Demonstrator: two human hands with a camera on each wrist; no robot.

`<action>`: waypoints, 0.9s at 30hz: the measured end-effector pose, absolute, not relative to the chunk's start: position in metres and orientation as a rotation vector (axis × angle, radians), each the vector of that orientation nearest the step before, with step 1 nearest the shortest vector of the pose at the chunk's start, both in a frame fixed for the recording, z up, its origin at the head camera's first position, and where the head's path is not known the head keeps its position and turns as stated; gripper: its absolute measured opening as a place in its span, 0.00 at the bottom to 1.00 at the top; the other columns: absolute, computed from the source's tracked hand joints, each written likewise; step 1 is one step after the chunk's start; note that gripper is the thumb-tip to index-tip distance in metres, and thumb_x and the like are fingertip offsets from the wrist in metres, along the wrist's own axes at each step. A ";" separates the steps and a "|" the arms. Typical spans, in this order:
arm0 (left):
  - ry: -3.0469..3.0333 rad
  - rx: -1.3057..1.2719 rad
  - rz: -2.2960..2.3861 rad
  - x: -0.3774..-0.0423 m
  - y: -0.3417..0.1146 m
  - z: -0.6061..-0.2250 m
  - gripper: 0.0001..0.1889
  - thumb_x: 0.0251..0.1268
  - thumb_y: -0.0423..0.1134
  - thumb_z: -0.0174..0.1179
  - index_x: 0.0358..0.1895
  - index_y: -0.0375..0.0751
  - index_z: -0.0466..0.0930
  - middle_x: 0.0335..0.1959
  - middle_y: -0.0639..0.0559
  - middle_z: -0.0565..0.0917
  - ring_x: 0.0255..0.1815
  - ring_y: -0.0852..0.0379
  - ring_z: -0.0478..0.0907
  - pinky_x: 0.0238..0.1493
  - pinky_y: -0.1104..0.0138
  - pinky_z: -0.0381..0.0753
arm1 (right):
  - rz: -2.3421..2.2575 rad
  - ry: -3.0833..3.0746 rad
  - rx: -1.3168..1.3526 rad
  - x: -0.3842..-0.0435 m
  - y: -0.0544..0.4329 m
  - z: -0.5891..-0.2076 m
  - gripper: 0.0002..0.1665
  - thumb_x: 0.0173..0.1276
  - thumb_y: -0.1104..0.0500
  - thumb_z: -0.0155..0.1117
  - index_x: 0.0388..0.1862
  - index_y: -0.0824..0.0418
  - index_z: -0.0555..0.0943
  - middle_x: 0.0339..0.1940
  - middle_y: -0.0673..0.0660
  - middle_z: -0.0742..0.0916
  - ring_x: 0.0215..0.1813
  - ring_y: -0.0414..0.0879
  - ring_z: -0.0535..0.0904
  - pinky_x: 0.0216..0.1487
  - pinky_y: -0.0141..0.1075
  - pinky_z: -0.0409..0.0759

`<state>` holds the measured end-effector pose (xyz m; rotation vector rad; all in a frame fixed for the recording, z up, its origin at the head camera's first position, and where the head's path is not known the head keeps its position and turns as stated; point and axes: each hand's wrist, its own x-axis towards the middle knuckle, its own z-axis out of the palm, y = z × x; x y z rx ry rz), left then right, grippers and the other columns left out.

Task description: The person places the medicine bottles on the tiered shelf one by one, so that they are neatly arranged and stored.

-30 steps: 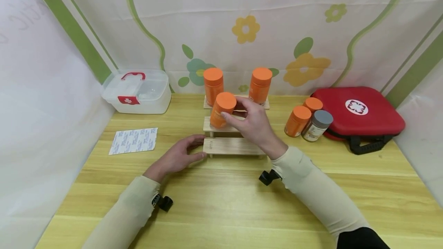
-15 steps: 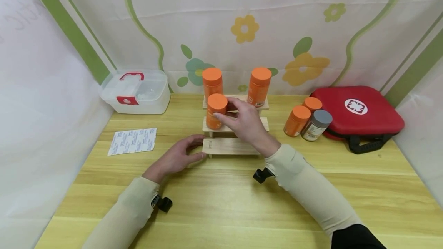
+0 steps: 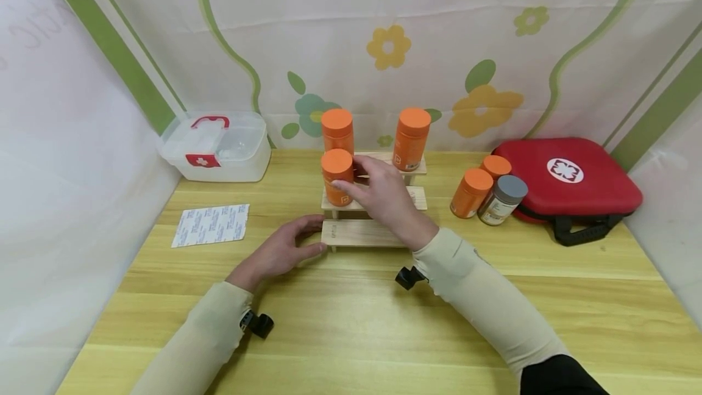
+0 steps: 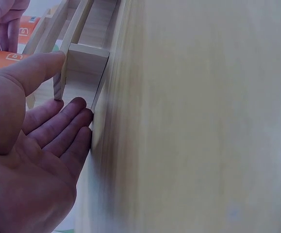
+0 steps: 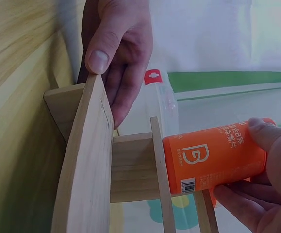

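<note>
In the head view my right hand [image 3: 386, 197] holds an orange supplement bottle [image 3: 337, 178] by its side, thumb in front. The bottle stands upright at the left end of the middle step of a wooden tiered rack [image 3: 356, 234]; its base meets the board [image 5: 162, 177] in the right wrist view. My left hand [image 3: 282, 245] touches the left end of the lowest step. In the left wrist view its thumb lies along the step's edge and its relaxed fingers reach the end leg [image 4: 84, 73]. Two more orange bottles stand on the top step, left [image 3: 337, 130] and right [image 3: 411, 139].
Right of the rack stand two orange bottles [image 3: 471, 192] and a grey-capped bottle [image 3: 503, 200], beside a red first-aid case [image 3: 565, 178]. A clear plastic first-aid box [image 3: 236, 154] sits at the back left, with a printed white sheet [image 3: 211, 225] before it.
My right hand has moved left with the orange bottle, which has gone from tilted to upright at the middle step's left end. The left hand has stayed at the rack.
</note>
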<state>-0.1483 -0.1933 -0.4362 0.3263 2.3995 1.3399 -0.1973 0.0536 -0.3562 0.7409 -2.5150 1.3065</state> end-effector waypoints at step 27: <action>2.403 0.331 1.335 -0.148 -0.193 -0.436 0.37 0.75 0.47 0.70 0.82 0.47 0.67 0.80 0.46 0.74 0.83 0.41 0.69 0.87 0.42 0.62 | 1.172 -2.625 0.713 -0.192 0.055 -0.360 0.37 0.69 0.52 0.81 0.72 0.64 0.79 0.63 0.62 0.90 0.63 0.55 0.89 0.64 0.46 0.90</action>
